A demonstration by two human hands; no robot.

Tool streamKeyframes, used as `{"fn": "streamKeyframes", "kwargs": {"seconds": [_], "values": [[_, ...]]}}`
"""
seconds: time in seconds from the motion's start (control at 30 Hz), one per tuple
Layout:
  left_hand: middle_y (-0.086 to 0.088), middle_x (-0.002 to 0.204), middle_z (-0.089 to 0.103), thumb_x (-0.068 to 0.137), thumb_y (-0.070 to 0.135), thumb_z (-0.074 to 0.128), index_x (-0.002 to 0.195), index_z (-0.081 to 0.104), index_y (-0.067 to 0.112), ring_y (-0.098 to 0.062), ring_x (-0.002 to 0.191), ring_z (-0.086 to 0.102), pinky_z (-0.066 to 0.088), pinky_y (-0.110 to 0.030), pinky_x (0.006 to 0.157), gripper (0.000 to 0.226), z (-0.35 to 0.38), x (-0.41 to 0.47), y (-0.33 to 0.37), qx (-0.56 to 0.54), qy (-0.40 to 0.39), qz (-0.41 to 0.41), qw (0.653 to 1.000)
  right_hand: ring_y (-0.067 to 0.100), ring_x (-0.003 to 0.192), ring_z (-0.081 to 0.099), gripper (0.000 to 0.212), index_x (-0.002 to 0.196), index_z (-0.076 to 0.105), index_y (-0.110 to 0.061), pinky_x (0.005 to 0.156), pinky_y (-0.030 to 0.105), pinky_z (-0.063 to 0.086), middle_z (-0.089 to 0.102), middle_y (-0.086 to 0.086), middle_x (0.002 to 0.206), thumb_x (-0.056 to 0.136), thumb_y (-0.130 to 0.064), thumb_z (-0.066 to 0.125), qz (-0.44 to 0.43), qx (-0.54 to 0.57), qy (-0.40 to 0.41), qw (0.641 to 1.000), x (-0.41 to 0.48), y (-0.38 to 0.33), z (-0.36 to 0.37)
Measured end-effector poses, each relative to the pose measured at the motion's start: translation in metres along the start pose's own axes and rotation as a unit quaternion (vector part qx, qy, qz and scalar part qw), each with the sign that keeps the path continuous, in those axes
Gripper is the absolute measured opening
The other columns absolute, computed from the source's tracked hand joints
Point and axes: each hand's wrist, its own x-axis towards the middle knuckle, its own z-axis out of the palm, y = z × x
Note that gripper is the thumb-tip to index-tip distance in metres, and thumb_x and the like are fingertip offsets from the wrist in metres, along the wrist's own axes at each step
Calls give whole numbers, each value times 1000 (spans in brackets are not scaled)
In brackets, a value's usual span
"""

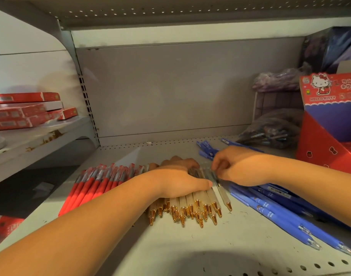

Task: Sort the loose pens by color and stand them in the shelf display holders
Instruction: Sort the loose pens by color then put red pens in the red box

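Three groups of pens lie on the grey shelf (190,246). Red pens (91,186) lie in a row at the left, cream pens with gold tips (190,208) in the middle, blue pens (280,212) at the right. My left hand (176,180) lies over the cream pens, fingers curved across the bundle and thumb along its right side. My right hand (236,166) pinches the upper end of a single cream pen (223,193) lying at the bundle's right edge. More blue pens (207,149) lie behind my right hand.
A red and blue Hello Kitty display box (330,124) stands at the right. Bags of pens (270,130) lie against the back panel beside it. Red flat boxes (25,110) are stacked on the neighbouring shelf at the left.
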Motion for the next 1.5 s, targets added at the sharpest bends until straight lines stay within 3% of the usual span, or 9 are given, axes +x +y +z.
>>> {"fn": "streamKeyframes", "kwargs": {"seconds": [0.23, 0.43, 0.53, 0.77, 0.97, 1.07, 1.27, 1.4, 1.5], "values": [[-1, 139, 49, 85, 78, 40, 145, 31, 40, -17, 100, 45, 36, -30, 74, 72, 1, 3, -1, 11, -17, -3, 1000, 13, 95, 65, 20, 110, 67, -22, 88, 27, 54, 70, -4, 103, 90, -20, 68, -5, -15, -22, 1000, -1, -8, 1], [-2, 147, 46, 87, 76, 39, 149, 29, 34, -23, 123, 50, 37, -30, 85, 75, 0, 2, 0, 14, -9, 3, 1000, 8, 91, 65, 15, 103, 75, -26, 87, 27, 55, 71, -11, 99, 90, -26, 67, -24, 0, -34, 999, 3, -16, -2], [-3, 138, 53, 89, 74, 37, 142, 40, 30, -18, 105, 52, 38, -29, 78, 68, -3, -1, 4, 28, 11, 17, 999, 7, 91, 65, 14, 102, 72, -28, 86, 27, 55, 70, -13, 97, 89, -27, 67, -31, 11, -11, 999, -4, -12, -11], [5, 138, 52, 99, 46, 42, 130, 54, 35, -16, 120, 48, 40, -34, 99, 35, -14, -13, 22, 35, 74, 140, 987, 3, 67, 63, 32, 87, 67, -30, 62, 23, 49, 68, -12, 76, 73, -57, 75, -21, -83, -51, 995, -50, 3, -28], [14, 99, 63, 101, 33, 41, 119, 64, 29, -6, 93, 56, 43, -26, 83, 30, -7, -18, 35, 67, -24, 199, 977, 17, 70, 70, 18, 82, 63, -27, 66, 34, 58, 71, -1, 80, 78, -39, 75, 20, -141, -92, 986, -68, 6, -11], [3, 101, 67, 100, 34, 43, 112, 67, 27, -14, 92, 59, 44, -29, 80, 28, -6, -18, 32, 67, -7, 183, 981, 14, 59, 68, 17, 75, 69, -19, 54, 25, 51, 72, 0, 69, 81, -34, 73, 31, -149, -81, 985, -65, 4, -10], [2, 104, 66, 99, 36, 43, 110, 64, 29, -15, 94, 60, 46, -32, 85, 24, -5, -18, 31, 55, -11, 181, 982, 22, 78, 66, 26, 77, 65, -12, 67, 34, 53, 70, 7, 87, 82, -37, 70, 40, -159, 5, 986, -40, -2, 5], [-3, 104, 66, 97, 34, 49, 115, 57, 26, -15, 90, 61, 49, -32, 81, 21, -9, -18, 35, 38, -14, 167, 985, 15, 56, 57, 27, 69, 59, -17, 59, 27, 49, 61, 1, 60, 90, -33, 64, 38, -100, 27, 994, -19, -14, 4], [0, 104, 65, 95, 35, 51, 110, 51, 27, -14, 91, 61, 51, -33, 81, 17, -12, -17, 38, 41, -16, 154, 987, 18, 67, 72, 21, 83, 72, -5, 72, 28, 59, 75, 7, 74, 92, -20, 59, 57, 4, -1, 998, -18, -11, -3]]}}
